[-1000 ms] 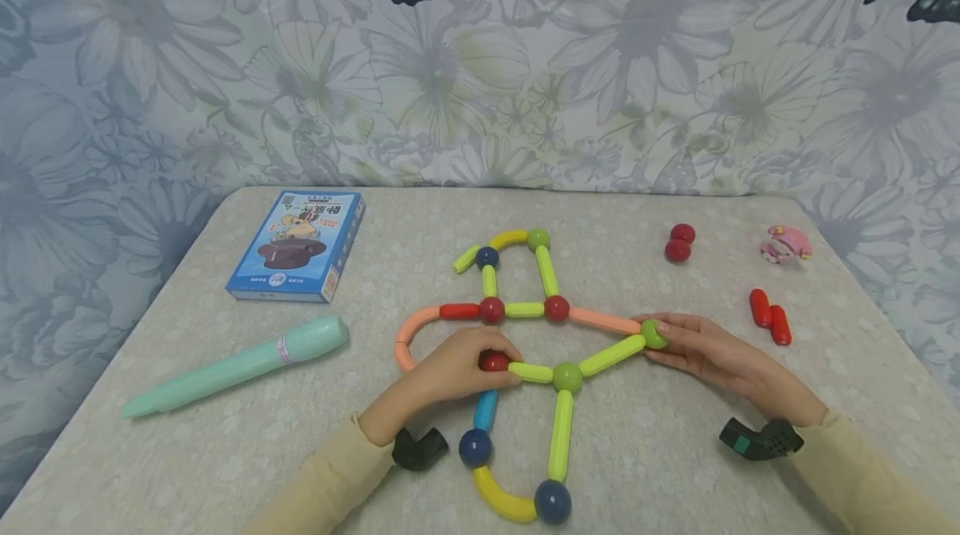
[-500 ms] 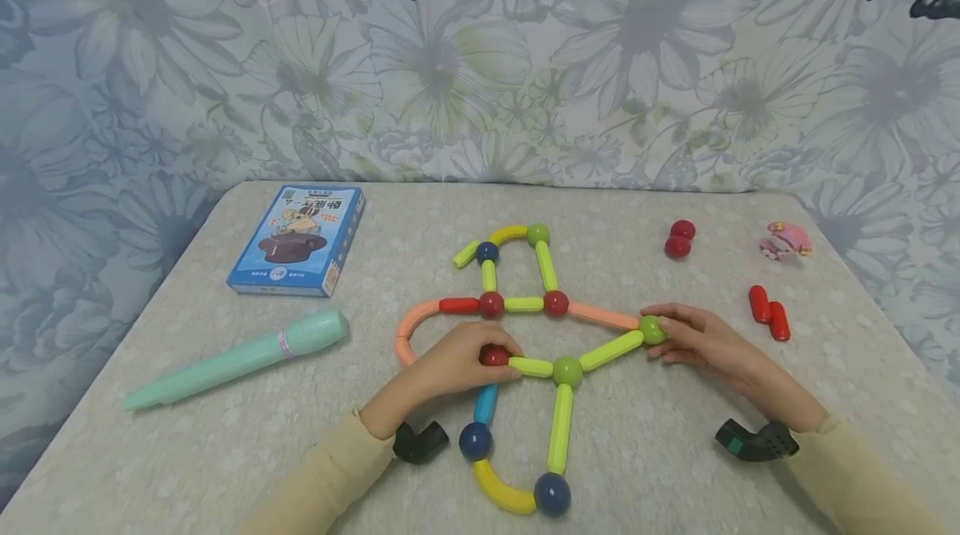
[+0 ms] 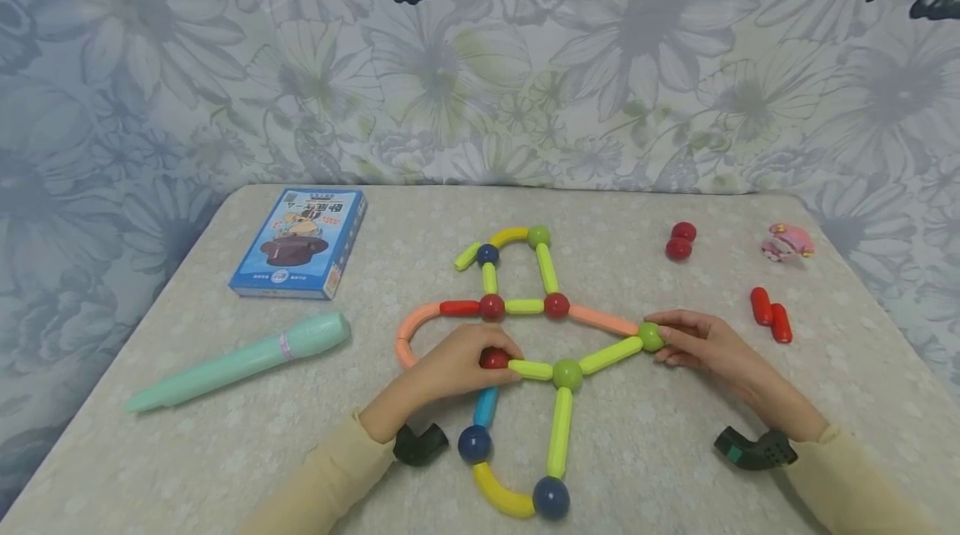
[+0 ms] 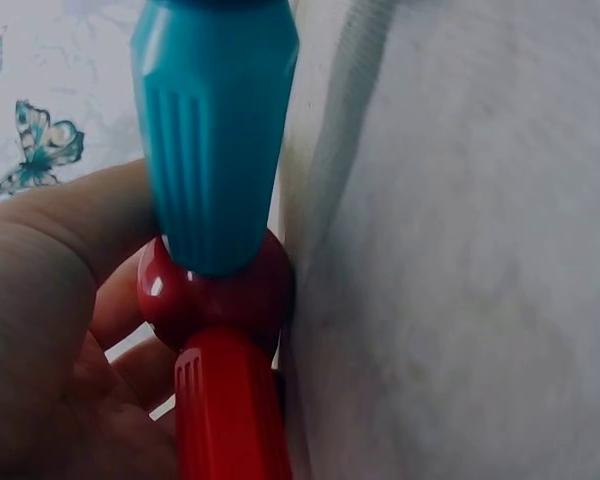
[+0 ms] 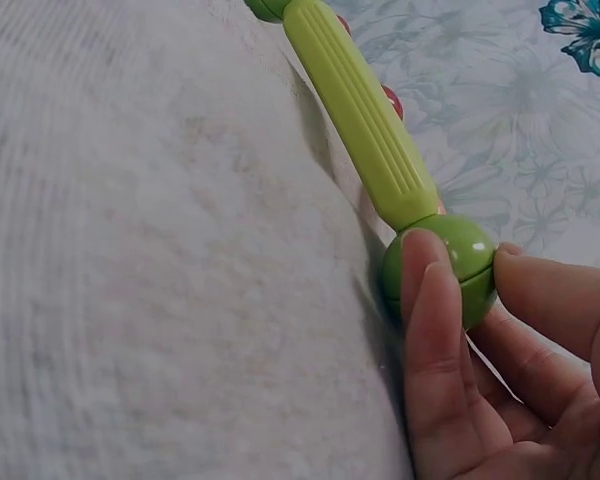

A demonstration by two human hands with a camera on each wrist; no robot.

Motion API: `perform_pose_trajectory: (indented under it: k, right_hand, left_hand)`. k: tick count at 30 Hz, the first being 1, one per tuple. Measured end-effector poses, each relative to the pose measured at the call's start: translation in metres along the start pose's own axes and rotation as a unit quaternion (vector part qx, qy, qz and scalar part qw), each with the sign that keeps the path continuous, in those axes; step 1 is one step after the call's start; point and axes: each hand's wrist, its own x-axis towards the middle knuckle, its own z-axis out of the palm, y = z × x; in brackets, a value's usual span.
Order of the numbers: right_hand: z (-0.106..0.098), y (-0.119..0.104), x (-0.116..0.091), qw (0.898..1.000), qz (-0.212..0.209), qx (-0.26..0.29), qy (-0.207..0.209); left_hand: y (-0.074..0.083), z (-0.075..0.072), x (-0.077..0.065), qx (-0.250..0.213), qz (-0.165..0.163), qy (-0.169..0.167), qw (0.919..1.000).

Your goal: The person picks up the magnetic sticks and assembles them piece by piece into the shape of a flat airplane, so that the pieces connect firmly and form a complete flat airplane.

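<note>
A flat figure of magnetic rods and balls lies on the table. My left hand (image 3: 450,364) grips a red ball (image 3: 493,358) on its left side. In the left wrist view, a blue rod (image 4: 215,140) and a red rod (image 4: 225,410) meet at that ball; the hand hides the red rod from the head view. At the figure's right tip, my right hand (image 3: 712,356) pinches a green ball (image 3: 650,337) between thumb and fingers. An orange rod (image 3: 603,320) and a yellow-green rod (image 3: 612,355) converge on this ball.
A blue box (image 3: 296,243) and a mint-green pen-shaped case (image 3: 240,362) lie at left. At right are two dark red balls (image 3: 678,249), two short red rods (image 3: 781,323) and a pink figurine (image 3: 787,242). A floral cloth (image 3: 480,85) hangs behind the table.
The right hand has shifted the green ball slightly left and nearer to me, and the rods joined there moved a little with it. My left hand keeps its place on the red ball.
</note>
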Motion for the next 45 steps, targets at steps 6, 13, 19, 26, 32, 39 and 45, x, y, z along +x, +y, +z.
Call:
perform_pose_trajectory:
  k: [6, 13, 19, 26, 32, 39, 45]
  right_hand:
    - [0.006, 0.0, 0.001, 1.0, -0.013, -0.009, -0.009]
    - [0.013, -0.004, 0.003, 1.0, -0.019, -0.01, -0.019]
    - [0.021, -0.007, 0.008, 1.0, -0.01, -0.016, -0.018]
    - [0.027, -0.011, 0.014, 1.0, 0.004, -0.011, -0.021]
    - [0.027, -0.015, 0.017, 0.999, -0.001, -0.032, -0.03]
    - [0.02, -0.026, 0.022, 0.987, -0.027, -0.15, -0.048]
    - [0.025, -0.085, 0.052, 0.928, -0.118, -0.353, -0.019]
  left_hand:
    - [-0.003, -0.004, -0.006, -0.002, -0.002, -0.002, 1.0]
    - [-0.008, -0.01, -0.01, 0.004, -0.001, -0.004, 1.0]
    - [-0.014, -0.015, -0.015, 0.003, -0.003, 0.0, 1.0]
    - [-0.017, -0.021, -0.021, -0.002, -0.004, 0.01, 0.9999]
    - [-0.019, -0.023, -0.021, 0.001, 0.005, 0.016, 0.9999]
    - [-0.021, -0.025, -0.02, -0.004, 0.007, 0.018, 0.9998]
    - [-0.023, -0.024, -0.02, -0.008, 0.011, 0.021, 0.9997]
